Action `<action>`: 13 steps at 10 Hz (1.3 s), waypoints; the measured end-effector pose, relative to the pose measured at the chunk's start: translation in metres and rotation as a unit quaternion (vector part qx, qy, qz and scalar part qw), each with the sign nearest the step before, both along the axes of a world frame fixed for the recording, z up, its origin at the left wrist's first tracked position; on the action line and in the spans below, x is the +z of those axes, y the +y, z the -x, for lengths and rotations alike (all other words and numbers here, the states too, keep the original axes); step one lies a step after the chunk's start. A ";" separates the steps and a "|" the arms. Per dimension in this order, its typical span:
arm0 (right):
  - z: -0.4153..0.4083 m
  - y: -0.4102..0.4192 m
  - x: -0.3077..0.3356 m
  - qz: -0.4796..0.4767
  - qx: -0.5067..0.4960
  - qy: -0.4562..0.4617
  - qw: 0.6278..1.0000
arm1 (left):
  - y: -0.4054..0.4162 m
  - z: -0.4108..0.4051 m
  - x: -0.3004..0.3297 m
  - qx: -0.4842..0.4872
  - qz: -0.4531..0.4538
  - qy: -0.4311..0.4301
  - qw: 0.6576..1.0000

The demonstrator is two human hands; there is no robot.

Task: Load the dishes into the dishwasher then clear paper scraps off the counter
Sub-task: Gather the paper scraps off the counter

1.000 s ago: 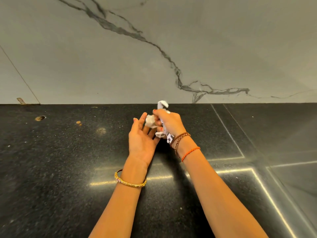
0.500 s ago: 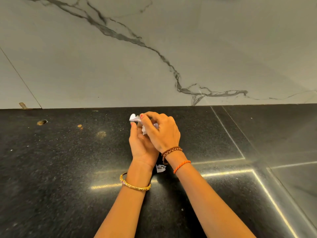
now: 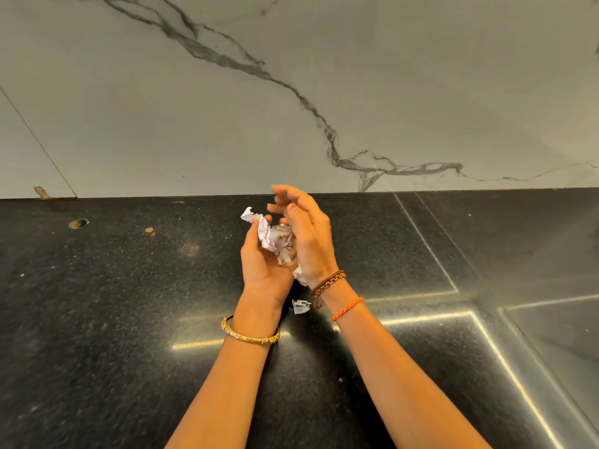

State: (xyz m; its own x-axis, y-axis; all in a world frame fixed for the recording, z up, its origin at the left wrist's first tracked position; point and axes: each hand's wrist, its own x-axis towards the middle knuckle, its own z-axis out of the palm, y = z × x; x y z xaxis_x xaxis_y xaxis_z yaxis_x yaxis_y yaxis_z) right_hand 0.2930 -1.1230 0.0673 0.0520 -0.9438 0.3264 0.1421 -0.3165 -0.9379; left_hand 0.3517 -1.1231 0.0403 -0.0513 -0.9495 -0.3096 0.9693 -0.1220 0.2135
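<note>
Crumpled white paper scraps [image 3: 270,236] lie in the cupped palm of my left hand [image 3: 259,265], whose fingers curl up around them above the black counter [image 3: 113,286]. My right hand [image 3: 304,236] is raised just to the right of the wad, fingers loosely spread and lifted off the paper, its heel near a scrap that sticks out by the wrist. One small printed scrap [image 3: 299,306] lies on the counter between my two wrists. No dishes or dishwasher are in view.
A grey marble backsplash [image 3: 291,92] rises behind the counter. Small brown crumbs [image 3: 150,231] and a chip mark [image 3: 77,223] sit at the back left. Bright seam lines [image 3: 431,291] cross the counter on the right.
My right hand, which pressed the scraps into my left palm, has lifted and opened. My left hand has cupped around the wad. The small scrap stays on the counter.
</note>
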 end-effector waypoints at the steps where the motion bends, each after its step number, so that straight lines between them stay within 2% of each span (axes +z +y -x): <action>1: 0.006 -0.001 0.004 0.032 -0.109 -0.085 0.990 | 0.000 0.001 0.005 0.023 -0.027 -0.058 0.998; 2: 0.017 0.001 0.001 0.003 -0.222 -0.097 0.970 | 0.004 0.001 0.010 0.056 -0.039 -0.105 0.992; 3: 0.029 0.008 -0.015 -0.078 -0.242 0.047 0.966 | 0.005 -0.001 0.012 0.103 -0.052 -0.144 0.983; 4: 0.037 0.017 -0.032 -0.100 -0.182 0.238 0.949 | 0.003 -0.003 0.013 0.124 -0.054 -0.176 0.975; 5: 0.037 0.028 -0.048 0.016 -0.147 0.459 0.876 | 0.002 -0.006 0.014 0.138 -0.043 -0.172 0.974; 6: 0.029 0.052 -0.058 0.148 -0.184 0.618 0.750 | 0.007 -0.009 0.016 0.142 -0.042 -0.172 0.974; 7: 0.031 0.068 -0.059 0.152 -0.198 0.634 0.732 | 0.020 -0.012 0.019 0.140 -0.040 -0.178 0.973; 8: 0.039 0.079 -0.040 -0.039 -0.189 0.450 0.872 | 0.049 -0.003 0.020 0.109 -0.020 -0.185 0.976; 9: 0.052 0.092 -0.008 -0.345 -0.129 -0.185 0.911 | 0.089 0.016 0.023 0.055 0.009 -0.159 0.986; 10: 0.058 0.113 0.019 -0.343 -0.096 -0.429 0.830 | 0.124 0.036 0.037 0.039 0.028 -0.208 0.977; 11: 0.057 0.156 0.049 -0.311 -0.124 -0.444 0.831 | 0.162 0.051 0.050 0.033 0.078 -0.281 0.956; 12: 0.056 0.194 0.056 -0.309 -0.099 -0.440 0.837 | 0.190 0.064 0.057 0.005 0.117 -0.299 0.947; 13: 0.063 0.235 0.061 -0.305 -0.070 -0.413 0.855 | 0.233 0.076 0.068 0.009 0.112 -0.291 0.950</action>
State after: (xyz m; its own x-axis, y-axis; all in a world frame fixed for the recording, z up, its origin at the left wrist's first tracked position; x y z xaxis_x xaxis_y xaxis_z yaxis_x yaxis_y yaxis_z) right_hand 0.2303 -0.8882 0.1287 -0.0853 -0.9300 -0.3576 0.8372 0.1277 -0.5318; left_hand 0.2761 -0.8900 0.1080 0.0826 -0.9941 -0.0706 0.6811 0.0046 0.7322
